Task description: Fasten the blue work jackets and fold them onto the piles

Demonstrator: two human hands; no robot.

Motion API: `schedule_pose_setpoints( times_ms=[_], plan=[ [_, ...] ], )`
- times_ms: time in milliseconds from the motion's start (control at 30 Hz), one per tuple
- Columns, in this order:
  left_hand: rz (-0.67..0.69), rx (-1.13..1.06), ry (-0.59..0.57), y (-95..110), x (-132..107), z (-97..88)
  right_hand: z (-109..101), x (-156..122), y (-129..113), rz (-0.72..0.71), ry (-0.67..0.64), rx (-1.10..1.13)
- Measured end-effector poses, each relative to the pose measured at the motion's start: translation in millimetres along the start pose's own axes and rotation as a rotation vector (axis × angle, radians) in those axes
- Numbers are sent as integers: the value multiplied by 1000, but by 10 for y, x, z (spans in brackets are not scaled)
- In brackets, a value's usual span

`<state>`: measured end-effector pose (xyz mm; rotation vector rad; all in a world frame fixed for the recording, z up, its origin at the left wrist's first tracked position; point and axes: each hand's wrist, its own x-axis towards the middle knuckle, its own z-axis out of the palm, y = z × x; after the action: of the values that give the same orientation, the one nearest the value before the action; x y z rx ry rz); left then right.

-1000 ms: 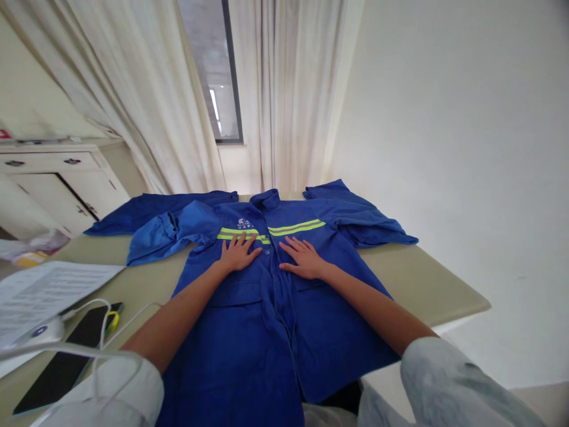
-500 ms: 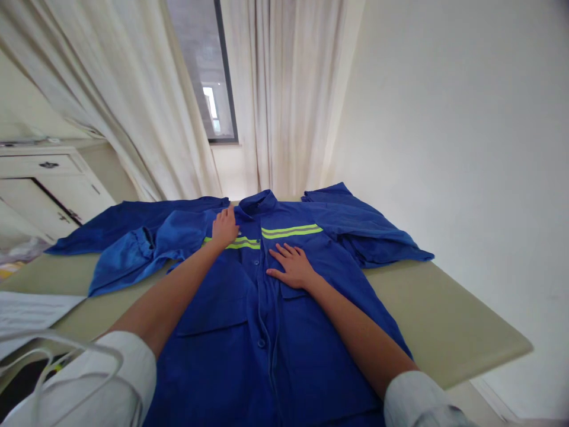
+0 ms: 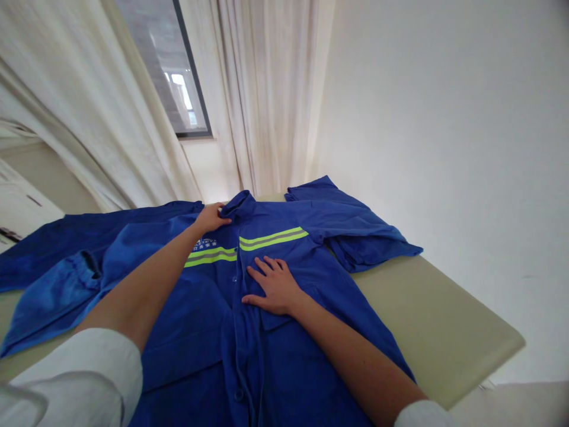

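A blue work jacket (image 3: 191, 332) with yellow-green and grey reflective stripes lies front up, its collar at the far end. My left hand (image 3: 212, 218) is at the left side of the collar (image 3: 242, 204), fingers closed on its edge. White lettering shows on the chest just below that hand. My right hand (image 3: 276, 287) rests flat on the chest under the right stripe, fingers spread, beside the button placket. The left sleeve (image 3: 57, 296) stretches out to the left; the right sleeve (image 3: 355, 237) is partly folded under itself.
Under the jacket is a pale green table (image 3: 444, 314) with a rounded right corner. More dark blue cloth (image 3: 89, 228) lies behind the left sleeve. Curtains (image 3: 275, 89) and a window stand behind, a white wall (image 3: 435, 148) on the right, a white cabinet (image 3: 22, 196) at left.
My left hand has moved from the left shoulder up to the collar and taken hold of its edge. The right hand stays flat on the chest. The view has shifted right.
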<state>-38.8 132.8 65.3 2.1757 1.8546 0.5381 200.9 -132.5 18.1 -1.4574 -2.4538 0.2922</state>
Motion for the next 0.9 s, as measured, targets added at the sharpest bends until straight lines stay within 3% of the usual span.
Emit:
schedule_pose_setpoints(
  times_ms=[67,200,267,367,500,600,700,833,900],
  plan=[
    [115,80,-129,43,20,29,21,9,2,6,1,-1],
    [108,137,108,244,77,171,17,13,-5,11,9,-12],
    [78,51,161,382,120,271,15,7,-3,9,11,-16],
    [-5,-162,126,540,190,370,20,2,5,6,13,-19],
    [-28,-365,103,488,207,319,22,6,6,7,22,-17],
    [4,-480,-57,324,143,233,11,10,-6,7,17,-23],
    [6,-360,-203,256,72,206,-4,13,-18,14,7,-35],
    [165,-284,-190,399,61,228,-19,14,-24,21,1,-35],
    [252,-273,-270,496,96,213,-21,14,-25,18,4,-34]
  ],
)
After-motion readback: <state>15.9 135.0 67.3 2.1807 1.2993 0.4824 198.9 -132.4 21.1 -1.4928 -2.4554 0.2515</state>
